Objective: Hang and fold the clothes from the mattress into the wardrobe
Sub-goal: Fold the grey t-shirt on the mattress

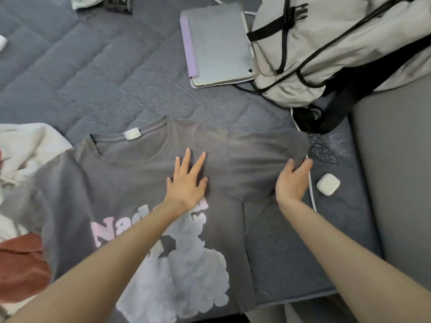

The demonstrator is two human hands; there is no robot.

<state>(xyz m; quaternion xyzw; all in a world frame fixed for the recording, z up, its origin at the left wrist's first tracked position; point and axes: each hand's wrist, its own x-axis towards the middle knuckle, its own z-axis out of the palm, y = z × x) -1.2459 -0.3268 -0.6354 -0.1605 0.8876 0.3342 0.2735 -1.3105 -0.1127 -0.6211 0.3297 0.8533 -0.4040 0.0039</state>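
Observation:
A grey T-shirt with pink lettering and a pale cloud print lies face up on the quilted grey mattress. My left hand presses flat on its chest with the fingers spread. At the shirt's right sleeve, my right hand grips the outer edge, its fingers curled round the cloth. The sleeve lies partly turned in over the body. The wardrobe is out of sight.
A cream garment and a rust-red one lie at the left. At the back are a tablet in a purple case and a beige backpack. A white earbud case and white cable lie right of my hand.

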